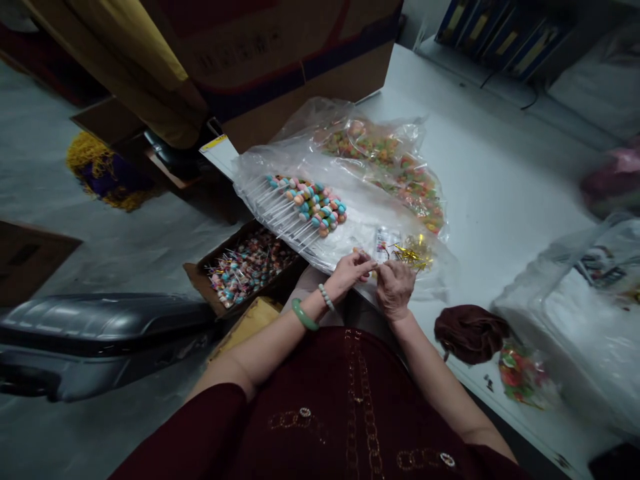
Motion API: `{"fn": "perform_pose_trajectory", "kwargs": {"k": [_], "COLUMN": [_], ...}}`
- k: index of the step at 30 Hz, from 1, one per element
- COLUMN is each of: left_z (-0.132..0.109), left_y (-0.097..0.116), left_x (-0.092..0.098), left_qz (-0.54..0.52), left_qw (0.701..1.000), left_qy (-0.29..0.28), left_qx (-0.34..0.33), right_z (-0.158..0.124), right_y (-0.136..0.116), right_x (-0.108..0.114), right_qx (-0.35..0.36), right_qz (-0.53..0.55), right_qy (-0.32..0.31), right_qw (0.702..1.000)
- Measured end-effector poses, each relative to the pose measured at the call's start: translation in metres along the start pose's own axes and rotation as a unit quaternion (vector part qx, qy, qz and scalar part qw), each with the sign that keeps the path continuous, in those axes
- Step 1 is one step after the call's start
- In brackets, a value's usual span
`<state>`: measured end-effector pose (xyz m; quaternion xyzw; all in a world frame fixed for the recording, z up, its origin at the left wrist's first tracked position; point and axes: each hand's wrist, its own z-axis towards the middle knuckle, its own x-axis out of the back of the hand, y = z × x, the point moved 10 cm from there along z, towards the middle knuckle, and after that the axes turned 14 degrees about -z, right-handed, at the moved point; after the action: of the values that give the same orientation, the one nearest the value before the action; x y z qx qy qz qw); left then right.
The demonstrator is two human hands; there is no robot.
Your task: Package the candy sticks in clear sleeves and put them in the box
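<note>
My left hand (350, 272) and my right hand (395, 287) meet close to my body at the near edge of the table. Both are closed, fingertips pinched together; whatever lies between them is too small and covered to make out. Gold twist ties (414, 255) lie just beyond my right hand, beside a small clear printed packet (386, 241). To the left, candy lollipops (313, 203) in pastel beads rest in rows on a clear plastic sheet (363, 207), their white sticks pointing toward me. Behind them a clear bag holds orange and green gummy candies (395, 157).
A large cardboard box (300, 60) stands at the back. Below the table's left side sits an open box of wrapped candies (250, 267), near a grey suitcase (105, 340). On the right are a brown cloth bundle (470, 332) and a bag of candies (523, 375).
</note>
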<state>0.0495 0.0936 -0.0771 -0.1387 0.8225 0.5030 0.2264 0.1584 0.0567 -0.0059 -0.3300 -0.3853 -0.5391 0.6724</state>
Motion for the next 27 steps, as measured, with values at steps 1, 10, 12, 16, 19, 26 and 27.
{"fn": "perform_pose_trajectory", "kwargs": {"k": [1, 10, 12, 16, 19, 26, 27], "left_z": [0.004, -0.009, -0.015, -0.029, -0.038, -0.054, -0.056], "left_y": [0.0, 0.007, 0.005, 0.002, 0.016, 0.068, 0.072], "left_x": [0.0, 0.006, 0.009, 0.025, 0.053, 0.127, 0.141], "left_qz": [-0.029, -0.201, -0.219, -0.22, -0.217, -0.18, -0.19], "left_qw": [0.999, 0.978, 0.974, 0.971, 0.975, 0.971, 0.964], "left_qy": [0.019, 0.039, 0.019, -0.012, 0.027, 0.143, 0.17], "left_qx": [-0.002, 0.029, 0.052, 0.095, 0.051, -0.073, -0.081], "right_z": [0.001, -0.002, 0.002, 0.016, 0.027, 0.058, 0.066], "right_y": [-0.003, 0.006, -0.006, -0.037, -0.058, -0.13, -0.139], "right_x": [0.001, -0.058, -0.063, -0.064, -0.066, -0.073, -0.074], "right_qx": [0.002, -0.284, -0.291, -0.222, -0.17, -0.151, -0.169], "right_qz": [0.026, 0.518, 0.541, 0.518, 0.441, 0.534, 0.561], "right_qy": [-0.006, -0.232, -0.261, -0.3, -0.303, -0.353, -0.354], "right_qw": [1.0, 0.773, 0.744, 0.77, 0.828, 0.753, 0.729]}}
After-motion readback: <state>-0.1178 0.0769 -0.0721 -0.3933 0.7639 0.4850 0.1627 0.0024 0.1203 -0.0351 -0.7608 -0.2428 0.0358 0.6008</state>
